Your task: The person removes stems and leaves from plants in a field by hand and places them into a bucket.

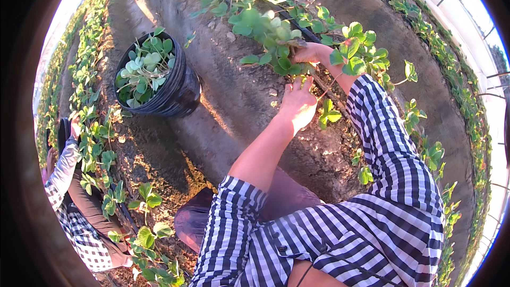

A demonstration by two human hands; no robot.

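A leafy strawberry plant (275, 36) stands on the soil ridge in front of me, its upper leaves blurred. My right hand (308, 54) reaches in from the right, with fingers curled around its stems near the base. Just below it, my left hand (299, 101) has its fingertips against the plant's lowest leaves. Those leaves partly cover the fingertips, so I cannot tell whether they pinch anything. A thin reddish runner (330, 87) hangs beside my right forearm. To the left, a black plastic bucket (185, 87) holds picked green leaves with long stems (147, 69).
A black drip line (301, 28) runs along the ridge under the plants. Smaller strawberry seedlings (328, 114) grow nearer to me. Another person, in a checked sleeve (59, 187), works at the row on the left. Greenhouse film (458, 28) rises at the far right.
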